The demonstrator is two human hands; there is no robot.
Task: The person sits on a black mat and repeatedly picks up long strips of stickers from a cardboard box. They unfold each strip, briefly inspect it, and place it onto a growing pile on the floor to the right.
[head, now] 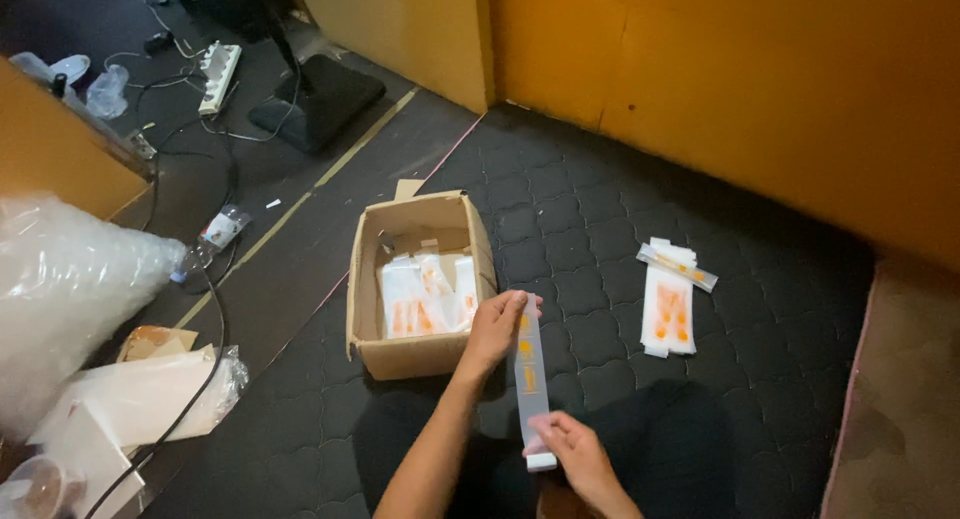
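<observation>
Long narrow clear plastic sleeve with orange print, held upright between both hands above the lap, just in front of the open brown cardboard box. Left hand pinching the top end, fingers closed around the edge; right hand pinching the bottom end near the white tab, fingers closed, thumb on top.

Risks:
- Thin film, stretched end to end: too much pull likely creases or tears it, or pops the white end piece off.
- Grip only at the tips: any slip at the top and the sleeve flops onto the dark quilted floor mat, hard to grab flat.
- Low light, clear material: hard to see which side is the opening, easy to mis-seat.
- Box close to the left wrist: a nudge could tip it or scatter the white packets with orange marks inside.
- Finished-looking stack of white and orange packets with a clear strip lying across it, well apart to the right: long reach, possible mix-up with box contents.
- Black cable running along the floor on the left, near the clear plastic bottle: snag hazard if legs shift.
</observation>
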